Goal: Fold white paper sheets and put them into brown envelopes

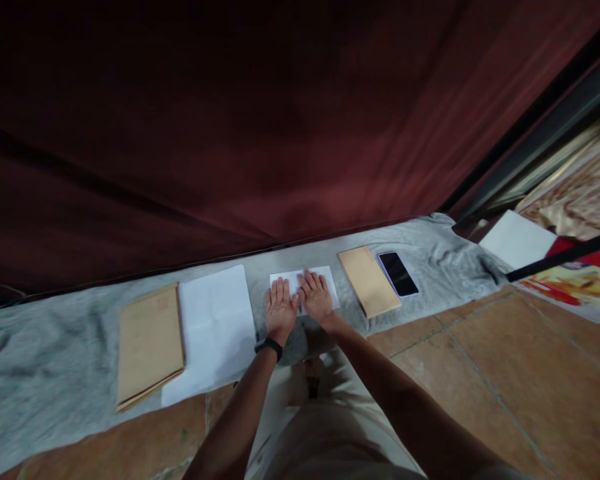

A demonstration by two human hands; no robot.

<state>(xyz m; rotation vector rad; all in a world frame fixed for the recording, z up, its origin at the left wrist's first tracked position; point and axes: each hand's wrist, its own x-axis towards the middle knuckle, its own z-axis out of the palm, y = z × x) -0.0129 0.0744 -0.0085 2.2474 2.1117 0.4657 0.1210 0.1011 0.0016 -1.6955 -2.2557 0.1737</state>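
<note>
A small white sheet of paper (333,280), perhaps folded, lies on the grey cloth in front of me. My left hand (281,308) rests flat on its left part, palm down, fingers extended. Close beside it, my right hand (315,295) presses flat on the middle and right of the same paper, its fingers a little spread. The two thumbs nearly meet. Much of the paper is hidden under both hands. To the left lie large white sheets (213,327), and to the right a brown envelope (369,280).
A pile of larger brown envelopes (150,340) overlaps the white sheets' left edge. A phone (399,273) lies right of the single envelope. Grey cloth (55,373) covers the long narrow surface. A dark red curtain (280,133) hangs behind; tiled floor (480,373) shows in front.
</note>
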